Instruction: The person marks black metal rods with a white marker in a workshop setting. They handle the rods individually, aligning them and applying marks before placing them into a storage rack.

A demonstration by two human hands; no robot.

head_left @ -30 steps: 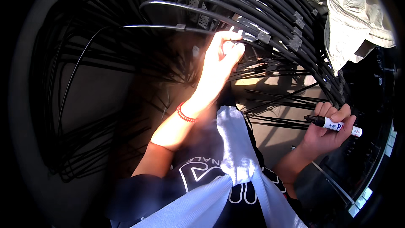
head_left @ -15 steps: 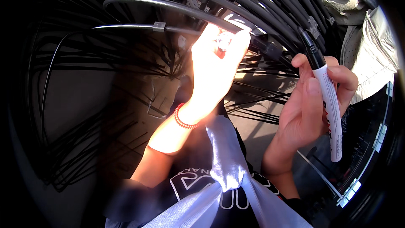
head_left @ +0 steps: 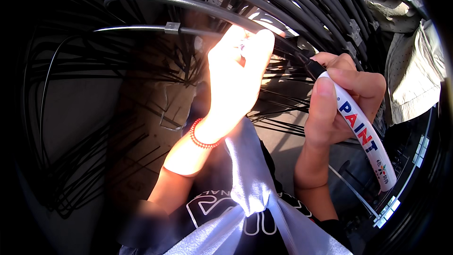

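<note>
white marker (head_left: 361, 127) in right hand (head_left: 328, 118), now nearer left hand (head_left: 238, 75)

My bare left hand (head_left: 237, 78) plus bare right hand (head_left: 347, 101): two | white-barrelled, black-ended marker (head_left: 360, 130): one | red beaded bracelet (head_left: 198, 140): one | pale blue knotted cloth (head_left: 252, 191): one | grey rectangular cable tags (head_left: 171, 28): at least four | black, round cables (head_left: 188, 3): too many to count

The right hand (head_left: 329, 125) grips a white marker (head_left: 361, 127) near the left hand (head_left: 238, 78), beside curving black cables (head_left: 193, 4).
</note>
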